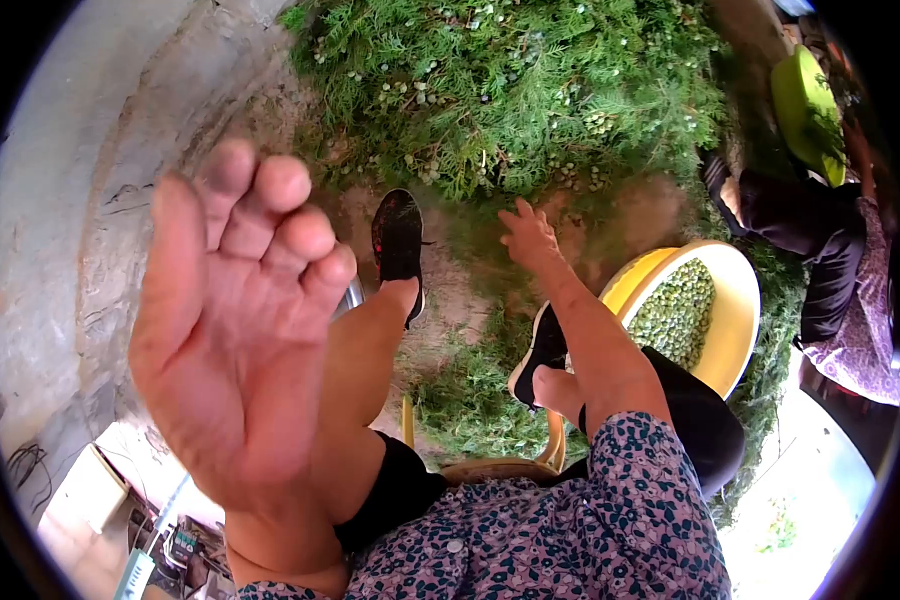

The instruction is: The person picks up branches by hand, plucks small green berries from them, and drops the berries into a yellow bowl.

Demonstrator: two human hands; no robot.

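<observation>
My left hand [240, 330] is raised close to the camera, palm toward me, with fingers loosely bent and nothing in them. Farther down, my right hand [532, 238] reaches forward over the ground, its fingers apart and no object visible in them. Just beyond it lies a large heap of green conifer branches [510, 90] dotted with pale round cones. Beside my right knee stands a yellow tub [735, 320] partly filled with small green cones [675, 315].
At the right, another person in dark trousers [805, 215] sits by a yellow-green basin [808, 115]. A concrete wall [120, 200] runs along the left. Loose green sprigs [480, 400] lie beneath my seat, and cables and tools [185, 545] are at lower left.
</observation>
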